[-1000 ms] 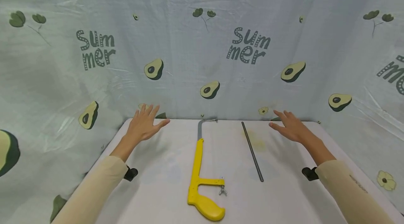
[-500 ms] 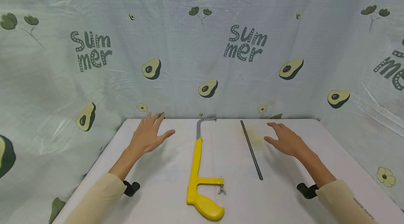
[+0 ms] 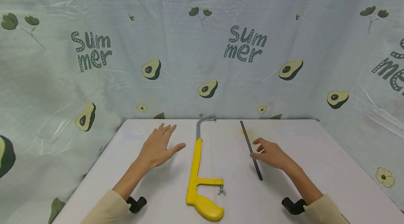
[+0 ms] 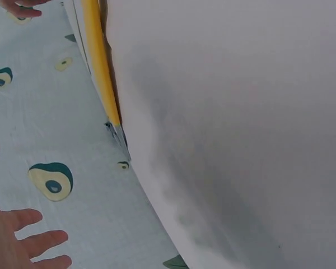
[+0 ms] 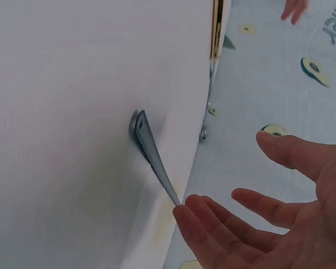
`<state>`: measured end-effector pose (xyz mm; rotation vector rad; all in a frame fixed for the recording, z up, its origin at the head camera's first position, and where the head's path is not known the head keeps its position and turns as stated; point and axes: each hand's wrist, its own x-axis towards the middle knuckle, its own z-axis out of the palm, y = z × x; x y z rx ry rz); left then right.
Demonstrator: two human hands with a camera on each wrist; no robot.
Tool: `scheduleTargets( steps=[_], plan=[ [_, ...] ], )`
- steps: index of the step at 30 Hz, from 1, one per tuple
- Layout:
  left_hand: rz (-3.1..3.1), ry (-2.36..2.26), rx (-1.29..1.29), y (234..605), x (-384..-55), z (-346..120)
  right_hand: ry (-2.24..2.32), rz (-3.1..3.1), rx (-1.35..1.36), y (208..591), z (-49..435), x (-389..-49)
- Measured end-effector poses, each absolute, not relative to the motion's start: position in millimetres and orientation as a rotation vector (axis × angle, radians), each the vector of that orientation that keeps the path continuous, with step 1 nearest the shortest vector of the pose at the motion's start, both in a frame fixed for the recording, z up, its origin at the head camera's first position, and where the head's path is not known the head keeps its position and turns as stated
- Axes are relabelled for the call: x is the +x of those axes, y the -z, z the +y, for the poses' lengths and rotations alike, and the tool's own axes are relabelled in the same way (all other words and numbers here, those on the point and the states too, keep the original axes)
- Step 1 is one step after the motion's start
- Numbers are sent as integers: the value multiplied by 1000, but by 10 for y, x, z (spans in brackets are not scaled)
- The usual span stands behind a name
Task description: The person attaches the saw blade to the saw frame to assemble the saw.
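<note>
A hacksaw frame (image 3: 194,168) with a yellow body and handle lies lengthwise mid-table, its grey bent end pointing away. To its right lies a thin dark hacksaw blade (image 3: 247,137), slightly slanted; a hole shows at its near end in the right wrist view. My right hand (image 3: 272,154) is over the blade's middle, fingers loosely bent. In the right wrist view thumb and fingers stand apart, with the blade (image 5: 152,154) seen beyond the fingertips; whether they touch, I cannot tell. My left hand (image 3: 156,150) hovers left of the frame with spread fingers, holding nothing.
The white table (image 3: 170,196) meets a hanging curtain (image 3: 176,45) with avocado prints at its back and sides. A wing nut (image 3: 222,190) hangs from the hacksaw's crossbar. Black wrist mounts (image 3: 136,204) jut inward below both hands.
My right hand has moved left and nearer, from the far right to over the blade, its fingers bending. My left hand has come nearer and to the right. Frame and blade lie still.
</note>
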<state>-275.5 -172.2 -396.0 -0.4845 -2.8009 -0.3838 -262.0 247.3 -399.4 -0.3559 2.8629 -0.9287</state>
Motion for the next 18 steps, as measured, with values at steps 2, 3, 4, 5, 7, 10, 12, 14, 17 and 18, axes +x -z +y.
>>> scheduleTargets(
  steps=[2, 3, 4, 5, 7, 10, 12, 14, 17, 18],
  plan=[
    [-2800, 408, -504, 3974, -2725, -1660, 951, 2847, -325, 4034, 2445, -2618],
    [-2799, 425, -512, 3981, -2708, -1629, 959, 2838, -307, 4056, 2430, -2620],
    [-2797, 434, -517, 3987, -2695, -1599, 964, 2827, -289, 4071, 2412, -2628],
    [-2799, 444, -522, 3992, -2680, -1567, 966, 2818, -268, 4085, 2395, -2637],
    [-2817, 462, -536, 3996, -2647, -1496, 955, 2812, -221, 4114, 2368, -2653],
    [-2845, 492, -573, 3997, -2598, -1383, 937, 2811, -158, 4137, 2340, -2664],
    [-2865, 525, -605, 3991, -2571, -1314, 918, 2830, -121, 4143, 2326, -2681],
    [-2888, 570, -636, 3998, -2541, -1253, 881, 2860, -95, 4154, 2307, -2687],
    [-2926, 611, -693, 4015, -2505, -1172, 823, 2907, -70, 4176, 2274, -2700],
    [-2936, 618, -717, 4023, -2497, -1145, 801, 2919, -60, 4188, 2265, -2706]
  ],
)
